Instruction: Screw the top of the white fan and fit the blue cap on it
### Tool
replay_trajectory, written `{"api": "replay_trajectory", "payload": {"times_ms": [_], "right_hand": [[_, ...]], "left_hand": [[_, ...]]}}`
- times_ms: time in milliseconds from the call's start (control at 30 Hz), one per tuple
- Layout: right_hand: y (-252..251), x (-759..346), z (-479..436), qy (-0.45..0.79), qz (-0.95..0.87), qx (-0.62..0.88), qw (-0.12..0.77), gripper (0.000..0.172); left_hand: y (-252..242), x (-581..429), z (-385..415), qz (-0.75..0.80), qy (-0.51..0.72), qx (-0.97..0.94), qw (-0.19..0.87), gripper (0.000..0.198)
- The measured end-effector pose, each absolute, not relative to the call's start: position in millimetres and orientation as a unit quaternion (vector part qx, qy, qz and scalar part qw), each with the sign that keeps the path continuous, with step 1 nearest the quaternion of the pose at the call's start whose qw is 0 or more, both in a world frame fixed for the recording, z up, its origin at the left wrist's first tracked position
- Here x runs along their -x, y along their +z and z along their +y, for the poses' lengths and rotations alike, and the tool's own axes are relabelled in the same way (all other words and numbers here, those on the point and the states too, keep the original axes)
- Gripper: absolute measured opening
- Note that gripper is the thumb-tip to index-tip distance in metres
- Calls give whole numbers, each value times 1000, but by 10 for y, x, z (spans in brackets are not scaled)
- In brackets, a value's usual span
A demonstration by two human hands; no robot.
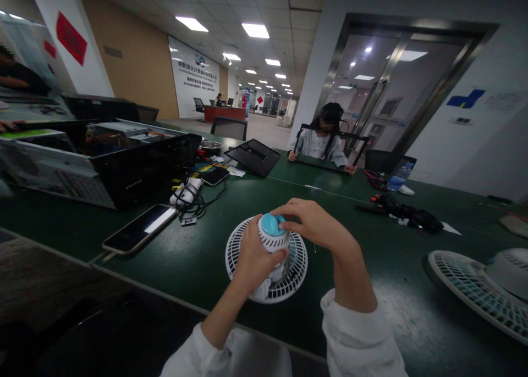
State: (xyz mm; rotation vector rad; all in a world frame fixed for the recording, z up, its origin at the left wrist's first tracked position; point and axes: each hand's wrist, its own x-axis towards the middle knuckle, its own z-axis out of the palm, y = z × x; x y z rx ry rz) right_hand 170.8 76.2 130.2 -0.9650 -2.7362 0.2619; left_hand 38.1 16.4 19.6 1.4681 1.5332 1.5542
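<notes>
A round white fan grille (300, 267) lies on the green table, with a white motor housing (272, 240) standing upright over its middle. On top of the housing sits a light blue round knob (271, 224). My left hand (252, 259) is wrapped round the side of the housing, thumb towards me. From the right, my right hand (303, 220) pinches the blue knob between thumb and fingers. Part of the housing and grille is hidden behind my left hand.
Left on the green table (165, 267) are a phone (140, 228), a white adapter with black cables (186, 193) and an open computer case (103, 168). Another fan grille (466, 281) lies right. Across the table, a person (324, 138) holds a black frame; a bottle (400, 176) stands nearby.
</notes>
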Motion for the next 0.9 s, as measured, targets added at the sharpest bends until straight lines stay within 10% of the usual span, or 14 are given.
{"api": "replay_trajectory", "payload": {"times_ms": [267, 900], "right_hand": [[1344, -1593, 644, 46, -917, 378, 115, 9], [1347, -1462, 505, -11, -905, 376, 196, 25]], "left_hand": [[180, -381, 174, 563, 575, -536, 255, 73], [213, -392, 169, 569, 567, -535, 262, 74]]}}
